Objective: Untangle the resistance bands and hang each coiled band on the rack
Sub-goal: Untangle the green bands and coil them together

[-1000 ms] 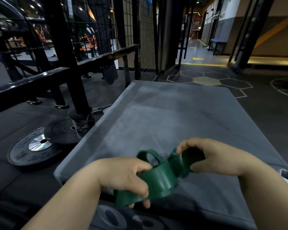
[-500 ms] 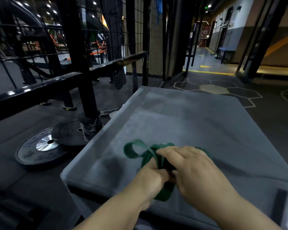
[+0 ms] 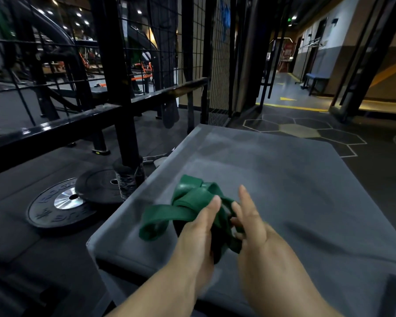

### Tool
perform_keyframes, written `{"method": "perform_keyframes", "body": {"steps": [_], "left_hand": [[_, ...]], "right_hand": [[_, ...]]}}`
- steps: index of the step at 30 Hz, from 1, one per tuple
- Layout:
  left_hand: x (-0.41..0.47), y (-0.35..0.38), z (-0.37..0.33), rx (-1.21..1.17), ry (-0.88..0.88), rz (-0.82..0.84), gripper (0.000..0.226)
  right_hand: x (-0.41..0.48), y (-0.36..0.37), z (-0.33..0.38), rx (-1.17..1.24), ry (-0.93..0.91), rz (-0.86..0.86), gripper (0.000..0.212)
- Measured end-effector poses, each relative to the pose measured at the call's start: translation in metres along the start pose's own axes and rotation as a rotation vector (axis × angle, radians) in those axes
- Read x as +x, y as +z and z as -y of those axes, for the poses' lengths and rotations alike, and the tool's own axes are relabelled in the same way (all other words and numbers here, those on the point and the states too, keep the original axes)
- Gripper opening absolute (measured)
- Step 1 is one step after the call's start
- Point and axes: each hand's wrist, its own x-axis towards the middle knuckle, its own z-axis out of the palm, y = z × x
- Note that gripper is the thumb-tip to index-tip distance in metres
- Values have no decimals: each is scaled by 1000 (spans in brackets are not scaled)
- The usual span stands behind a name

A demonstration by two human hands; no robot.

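Observation:
A wide green resistance band is bunched in loops above the near left part of a grey padded box. My left hand grips the band from the left, thumb up against a loop. My right hand is beside it on the right, index finger stretched out and the other fingers hooked into the band's strands. One loop hangs out to the left, another folds over the top. The black rack with its horizontal bar stands to the left and behind.
Two black weight plates lie on the dark floor to the left, at the foot of a rack upright. Wire mesh panels stand behind the rack. A dark cloth hangs from the bar. A corridor with a blue bench opens at the far right.
My hands came together from apart and now work the band close to each other. The band's loops have shifted, one spreading out to the left. My view has tilted up slightly.

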Motion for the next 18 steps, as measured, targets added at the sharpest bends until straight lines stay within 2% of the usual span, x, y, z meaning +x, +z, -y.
{"method": "perform_keyframes", "body": {"steps": [1, 2, 4, 7, 10, 13, 15, 18], "left_hand": [[2, -1, 0, 12, 35, -35, 29], [4, -2, 0, 29, 60, -63, 21], [5, -4, 0, 34, 87, -92, 19], [6, -5, -2, -57, 131, -70, 21], [5, -4, -4, -146, 147, 15, 27], [7, -9, -10, -222, 174, 66, 26], [9, -11, -13, -279, 165, 73, 27], [12, -12, -11, -343, 131, 71, 29]], "right_hand": [[2, 0, 2, 178, 113, 63, 99], [3, 2, 1, 312, 155, 33, 91], [10, 5, -7, 452, 232, -123, 69], [19, 5, -20, 557, 447, -175, 42], [21, 9, -33, 508, 524, -136, 33], [21, 21, -38, 592, 577, -75, 30], [22, 26, -39, 764, 613, -67, 29], [24, 27, -38, 1102, 656, -112, 14]]}}
